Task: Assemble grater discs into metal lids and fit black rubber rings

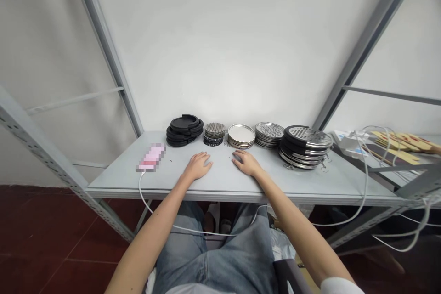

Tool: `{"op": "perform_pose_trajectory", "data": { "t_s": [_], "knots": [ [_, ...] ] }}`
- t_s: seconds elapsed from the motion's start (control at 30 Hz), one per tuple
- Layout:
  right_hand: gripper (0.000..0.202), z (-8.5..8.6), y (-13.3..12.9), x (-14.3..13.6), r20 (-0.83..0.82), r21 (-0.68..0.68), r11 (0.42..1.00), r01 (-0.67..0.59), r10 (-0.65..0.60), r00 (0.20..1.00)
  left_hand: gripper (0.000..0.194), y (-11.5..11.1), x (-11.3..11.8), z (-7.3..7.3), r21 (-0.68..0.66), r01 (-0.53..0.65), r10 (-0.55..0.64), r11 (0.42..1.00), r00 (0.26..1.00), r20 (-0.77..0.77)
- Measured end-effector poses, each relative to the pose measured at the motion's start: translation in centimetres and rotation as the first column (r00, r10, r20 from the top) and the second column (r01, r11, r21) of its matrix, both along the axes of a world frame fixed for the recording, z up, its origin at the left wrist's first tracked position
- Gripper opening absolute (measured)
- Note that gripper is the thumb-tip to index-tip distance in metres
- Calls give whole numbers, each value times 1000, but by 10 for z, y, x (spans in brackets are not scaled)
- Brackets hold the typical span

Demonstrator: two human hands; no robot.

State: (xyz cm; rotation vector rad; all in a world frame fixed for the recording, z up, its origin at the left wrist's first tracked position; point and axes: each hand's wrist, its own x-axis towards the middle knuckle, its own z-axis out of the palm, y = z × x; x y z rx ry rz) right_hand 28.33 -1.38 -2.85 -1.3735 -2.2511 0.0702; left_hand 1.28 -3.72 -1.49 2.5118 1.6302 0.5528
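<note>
My left hand lies flat on the grey tabletop, fingers stretched out and holding nothing. Opposite it, my right hand also rests open on the surface, its fingertips just in front of a stack of shiny round metal plates. Behind the left hand stand a pile of black rings or round trays and a smaller stack of patterned discs. Farther right are perforated metal discs and a taller stack of perforated discs, some with black rims. Small metal hooks lie between the stacks.
A blurred pink phone lies at the left with a white cable hanging over the front edge. Grey metal posts frame the table. At right, another table holds yellowish flat items, a white box and loose cables.
</note>
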Motion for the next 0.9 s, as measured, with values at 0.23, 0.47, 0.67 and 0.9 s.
{"op": "perform_pose_trajectory", "data": {
  "t_s": [0.23, 0.47, 0.67, 0.9],
  "knots": [
    [39, 1, 4, 2, -159, 275, 945, 179, -139, 977, 45, 1, -1, 0, 21, -4, 3, 1000, 998, 58],
    [39, 4, 29, -18, -74, 389, 874, 291, -285, 956, 41, 4, -2, -3, 33, -3, 0, 999, 994, 107],
    [33, 26, 41, -17, 4, 251, 896, 366, -379, 925, 41, 4, -2, -3, 36, -2, -3, 999, 993, 120],
    [30, 61, 51, -13, 168, 177, 931, 318, -347, 923, 40, 5, -3, -4, 37, -1, -3, 999, 994, 111]
  ]
}}
